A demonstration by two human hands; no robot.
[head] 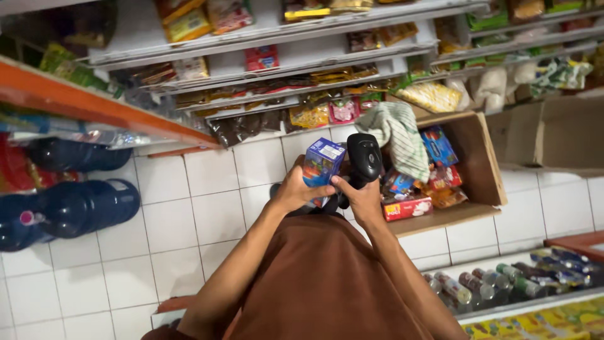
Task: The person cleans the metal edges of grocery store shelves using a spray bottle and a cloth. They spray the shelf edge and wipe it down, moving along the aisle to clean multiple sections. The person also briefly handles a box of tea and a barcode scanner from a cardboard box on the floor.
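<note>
My left hand [294,189] grips a small blue carton [322,162] with colourful print, held upright in front of me. My right hand [363,200] holds a black handheld scanner [364,157], its head right beside the carton's right side. Both hands are close together above the white tiled floor. Below them is my brown garment [327,283].
An open cardboard box [483,157] with packaged goods and a striped green-white cloth [397,135] sits to the right. Shelves of snack packets [264,63] run across the top. Large blue water jugs [69,208] lie at left. Bottles [503,280] line a lower right shelf.
</note>
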